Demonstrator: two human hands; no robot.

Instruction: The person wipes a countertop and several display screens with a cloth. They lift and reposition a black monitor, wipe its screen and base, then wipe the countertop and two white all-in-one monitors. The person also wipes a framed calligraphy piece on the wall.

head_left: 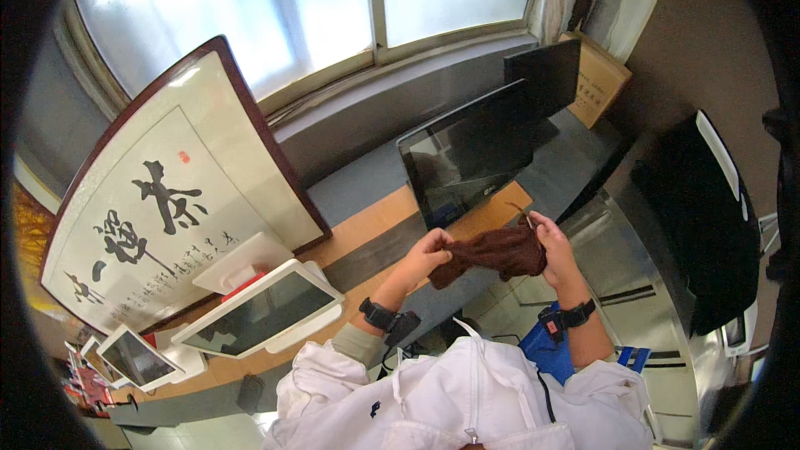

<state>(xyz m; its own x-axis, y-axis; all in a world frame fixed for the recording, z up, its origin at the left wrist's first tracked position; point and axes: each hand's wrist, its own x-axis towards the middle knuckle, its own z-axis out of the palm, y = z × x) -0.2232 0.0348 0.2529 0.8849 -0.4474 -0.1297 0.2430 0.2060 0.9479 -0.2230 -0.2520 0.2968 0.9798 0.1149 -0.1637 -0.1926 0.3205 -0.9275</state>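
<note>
A dark brown piece of fabric, apparently knitted (497, 252), stretches between my two hands above the edge of a desk. My left hand (425, 257) pinches its left end between thumb and fingers, and a fold droops below that grip. At the opposite end, my right hand (555, 249) holds the fabric with the thumb on top. A thin strip or needle-like piece (516, 207) sticks out near the right thumb; what it is cannot be made out. Dark straps with small devices circle both wrists.
Beyond my hands a black monitor (465, 150) stands on the grey and wood-toned desk (369, 212). White-framed screens (262, 309) and a framed calligraphy panel (181, 200) are to the left. A cardboard box (601, 78) sits at the back right, and a black chair (694, 219) is at the right.
</note>
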